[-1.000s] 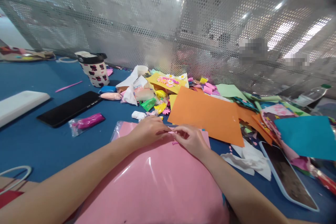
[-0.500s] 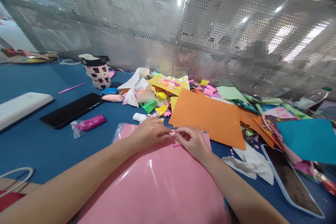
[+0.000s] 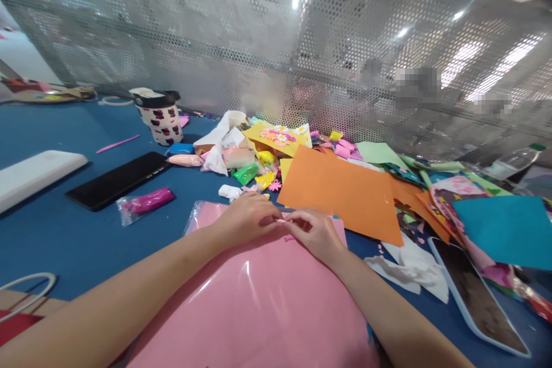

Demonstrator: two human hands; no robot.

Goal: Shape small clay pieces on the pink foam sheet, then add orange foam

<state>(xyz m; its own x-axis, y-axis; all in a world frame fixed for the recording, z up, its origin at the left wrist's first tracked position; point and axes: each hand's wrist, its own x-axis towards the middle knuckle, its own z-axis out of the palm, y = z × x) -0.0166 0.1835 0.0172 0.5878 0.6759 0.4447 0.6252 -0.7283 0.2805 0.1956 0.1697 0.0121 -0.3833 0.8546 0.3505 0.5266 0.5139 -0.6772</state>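
Observation:
My left hand (image 3: 249, 218) and my right hand (image 3: 316, 233) meet fingertip to fingertip above a pink sheet in a clear sleeve (image 3: 254, 299). Between them the fingers pinch a small pink piece (image 3: 282, 220), mostly hidden by the fingertips. A thin darker pink strip (image 3: 288, 238) lies on the sheet just beside my right fingers. Past my hands, an orange paper (image 3: 340, 192) lies to the right, and a small white packet (image 3: 230, 191) to the left.
At the left are a patterned cup (image 3: 161, 121), a black slab (image 3: 118, 180), a white case (image 3: 38, 178) and a magenta clay packet (image 3: 149, 201). Right: crumpled tissue (image 3: 414, 270), a phone (image 3: 478, 296), blue paper (image 3: 504, 230), a bottle (image 3: 517, 165). A perforated metal screen (image 3: 259, 40) stands behind.
The fingertips of my two hands have come slightly closer together, and less of the small pink piece shows between them. Both hands otherwise keep their place over the sheet.

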